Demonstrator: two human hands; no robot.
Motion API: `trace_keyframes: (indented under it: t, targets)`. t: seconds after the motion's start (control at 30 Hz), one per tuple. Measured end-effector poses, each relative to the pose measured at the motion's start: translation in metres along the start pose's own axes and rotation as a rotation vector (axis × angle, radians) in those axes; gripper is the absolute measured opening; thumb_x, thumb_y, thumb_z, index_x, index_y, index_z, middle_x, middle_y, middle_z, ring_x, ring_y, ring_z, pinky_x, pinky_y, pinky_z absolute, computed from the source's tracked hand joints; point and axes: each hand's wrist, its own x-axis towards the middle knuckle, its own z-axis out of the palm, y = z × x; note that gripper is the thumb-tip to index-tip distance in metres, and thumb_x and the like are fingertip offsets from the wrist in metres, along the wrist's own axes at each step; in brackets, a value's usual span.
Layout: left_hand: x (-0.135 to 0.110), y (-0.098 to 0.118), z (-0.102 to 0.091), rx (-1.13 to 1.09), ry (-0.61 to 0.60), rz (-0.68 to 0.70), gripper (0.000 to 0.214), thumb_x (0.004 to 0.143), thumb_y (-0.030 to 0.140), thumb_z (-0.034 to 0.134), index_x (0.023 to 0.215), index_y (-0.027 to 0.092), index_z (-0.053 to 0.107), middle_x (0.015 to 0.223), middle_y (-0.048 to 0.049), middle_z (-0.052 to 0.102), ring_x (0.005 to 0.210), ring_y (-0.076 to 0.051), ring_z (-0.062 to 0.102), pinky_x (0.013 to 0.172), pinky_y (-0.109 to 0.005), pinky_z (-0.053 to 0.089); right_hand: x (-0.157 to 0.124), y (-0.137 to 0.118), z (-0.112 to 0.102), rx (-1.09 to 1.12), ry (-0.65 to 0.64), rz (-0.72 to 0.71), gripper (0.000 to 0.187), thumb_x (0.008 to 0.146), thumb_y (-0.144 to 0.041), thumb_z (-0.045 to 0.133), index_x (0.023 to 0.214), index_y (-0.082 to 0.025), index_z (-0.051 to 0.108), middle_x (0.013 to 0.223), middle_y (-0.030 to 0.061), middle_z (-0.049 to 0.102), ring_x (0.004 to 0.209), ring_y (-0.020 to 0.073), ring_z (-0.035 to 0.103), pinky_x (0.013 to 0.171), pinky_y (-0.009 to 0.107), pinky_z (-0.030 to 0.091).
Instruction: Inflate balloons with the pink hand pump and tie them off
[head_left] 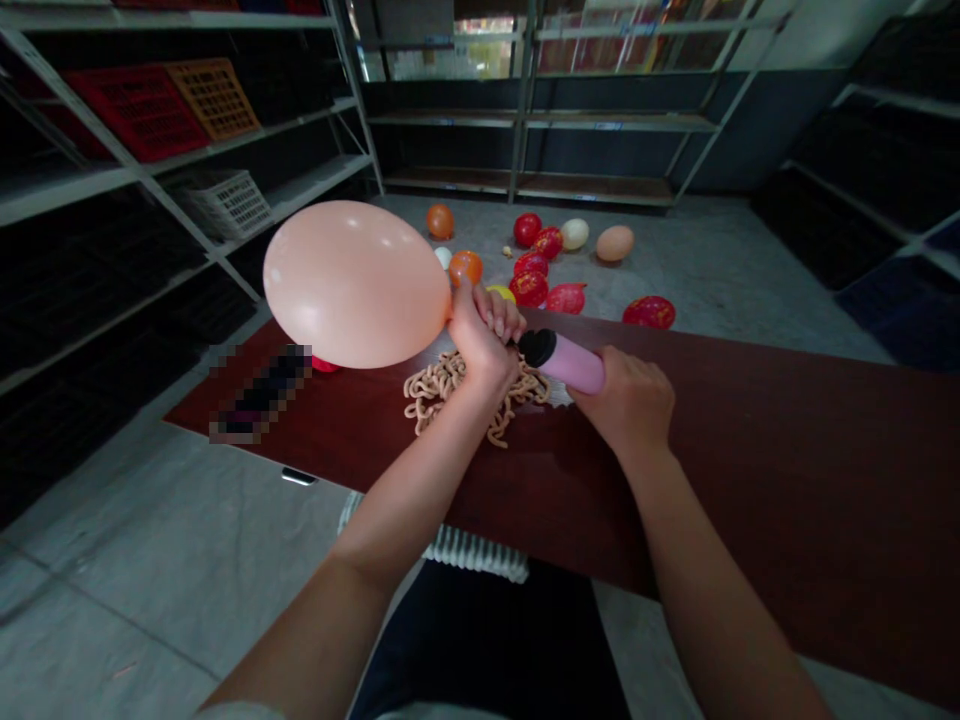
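Note:
A blown-up peach balloon [356, 283] hangs over the left part of the dark red table [750, 470]. My left hand [484, 335] is closed round the balloon's neck at the black tip of a pink hand pump [564, 360]. My right hand [630, 400] grips the pump's rear end. Under both hands lies a heap of flat, uninflated tan balloons [457, 390] on the table.
Several inflated red, orange and pale balloons [540, 265] lie on the grey floor beyond the table. Metal shelves line the left wall, holding red and orange crates [172, 100] and a white basket [225, 203]. A blurred dark object [259, 395] rests on the table's left end.

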Motion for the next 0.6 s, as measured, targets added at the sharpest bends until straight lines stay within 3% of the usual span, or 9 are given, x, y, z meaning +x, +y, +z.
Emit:
trace_keyframes:
  t: [0.13, 0.27, 0.6]
  targets:
    - [-0.002, -0.007, -0.002, 0.014, -0.014, -0.028, 0.058, 0.104, 0.037, 0.033, 0.049, 0.020, 0.025, 0.042, 0.0049, 0.019, 0.034, -0.009, 0.018, 0.036, -0.025, 0.017, -0.002, -0.007, -0.001, 0.010, 0.012, -0.017, 0.032, 0.083, -0.045, 0.056, 0.096, -0.017, 0.063, 0.082, 0.0102, 0.069, 0.072, 0.0239, 0.060, 0.067, 0.034, 0.033]
    - [0.001, -0.005, -0.005, 0.080, 0.056, -0.015, 0.058, 0.101, 0.045, 0.041, 0.050, 0.020, 0.027, 0.042, 0.0054, 0.021, 0.034, -0.008, 0.020, 0.037, -0.024, 0.019, -0.001, -0.007, 0.002, 0.007, 0.037, -0.013, 0.034, 0.086, -0.047, 0.052, 0.097, -0.018, 0.063, 0.085, 0.0104, 0.070, 0.076, 0.0242, 0.060, 0.069, 0.034, 0.033]
    - [0.010, 0.008, -0.005, 0.016, 0.094, 0.046, 0.053, 0.101, 0.036, 0.038, 0.053, 0.020, 0.024, 0.043, 0.0062, 0.019, 0.033, -0.007, 0.019, 0.037, -0.023, 0.020, 0.002, 0.014, 0.007, -0.068, 0.048, 0.045, 0.031, 0.089, -0.037, 0.051, 0.112, -0.018, 0.060, 0.096, 0.0104, 0.069, 0.090, 0.0267, 0.058, 0.080, 0.037, 0.033]
